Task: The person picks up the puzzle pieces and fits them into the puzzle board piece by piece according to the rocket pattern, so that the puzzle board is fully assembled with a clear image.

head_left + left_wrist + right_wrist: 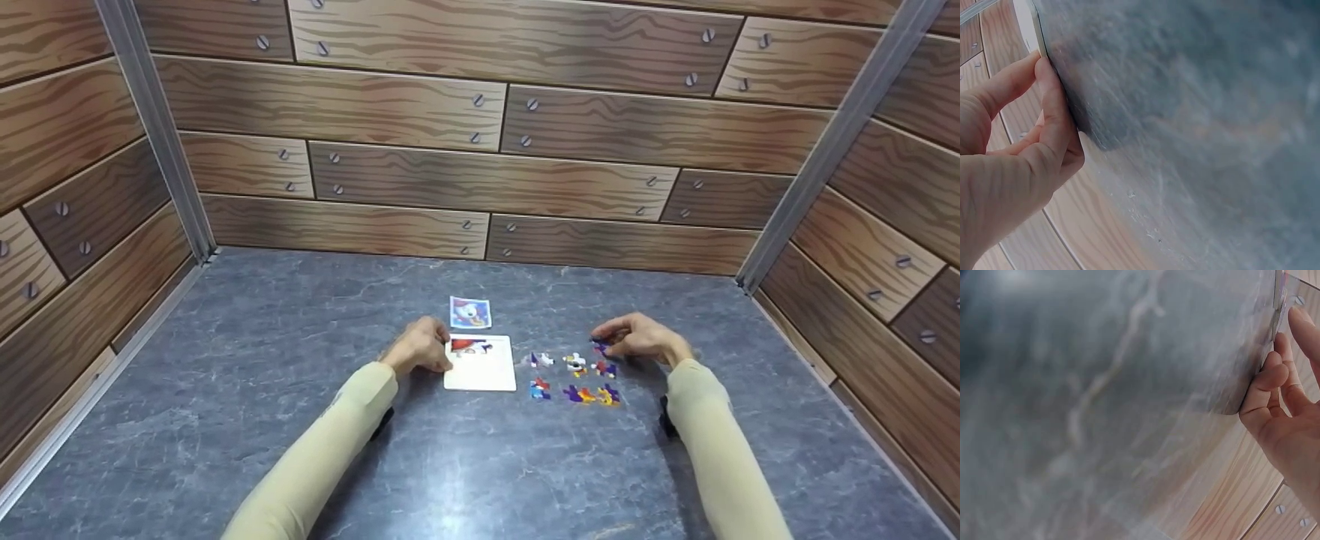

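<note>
A white puzzle board (480, 375) lies flat on the table, with red-and-white puzzle pieces (471, 346) fitted along its upper left. My left hand (421, 346) is at the board's left side; its thumb and forefinger pinch the edge, seen close in the left wrist view (1027, 112). Over at the right, my right hand (639, 337) reaches down to a purple puzzle piece (600, 347). Thumb and forefinger stand apart on either side of that piece, and the other fingers (1266, 385) bend close to the tabletop.
Several loose pieces lie between the hands, among them a white-and-yellow one (576, 364), a red-and-blue one (539, 388) and a purple-and-orange one (580, 394). A small picture card (470, 312) lies behind the board. Wood-patterned walls (480, 165) enclose the grey marbled table (315, 300).
</note>
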A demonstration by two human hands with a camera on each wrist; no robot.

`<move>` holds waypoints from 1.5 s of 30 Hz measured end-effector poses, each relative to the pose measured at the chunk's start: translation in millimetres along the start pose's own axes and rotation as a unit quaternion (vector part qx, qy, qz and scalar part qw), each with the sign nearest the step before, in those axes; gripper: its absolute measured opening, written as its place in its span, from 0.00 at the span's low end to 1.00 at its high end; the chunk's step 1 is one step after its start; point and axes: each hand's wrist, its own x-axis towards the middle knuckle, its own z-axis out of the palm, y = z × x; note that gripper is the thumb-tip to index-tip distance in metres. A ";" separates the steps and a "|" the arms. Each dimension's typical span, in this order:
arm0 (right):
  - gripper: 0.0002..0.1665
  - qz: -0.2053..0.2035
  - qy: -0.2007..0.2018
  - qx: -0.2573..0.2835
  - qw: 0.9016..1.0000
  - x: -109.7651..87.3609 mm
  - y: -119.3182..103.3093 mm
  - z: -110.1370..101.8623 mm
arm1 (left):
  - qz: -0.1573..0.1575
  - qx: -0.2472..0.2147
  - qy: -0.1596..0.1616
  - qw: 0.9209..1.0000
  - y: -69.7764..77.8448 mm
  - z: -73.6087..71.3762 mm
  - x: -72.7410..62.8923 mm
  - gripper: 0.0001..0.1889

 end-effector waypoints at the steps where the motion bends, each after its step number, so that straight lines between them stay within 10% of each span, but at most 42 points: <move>1: 0.26 0.002 -0.002 -0.002 1.000 0.8 -0.7 0.5 | 0.000 -0.001 -0.001 1.000 -0.3 0.1 -0.1 0.23; 17: 0.27 -0.003 0.010 -0.022 1.000 3.6 -8.7 4.9 | -0.048 0.012 -0.010 0.999 4.5 -1.7 -0.9 0.24; 45: 0.25 -0.035 -0.013 0.027 0.999 9.4 -46.7 20.4 | -0.014 0.019 -0.004 1.000 0.9 2.9 3.0 0.22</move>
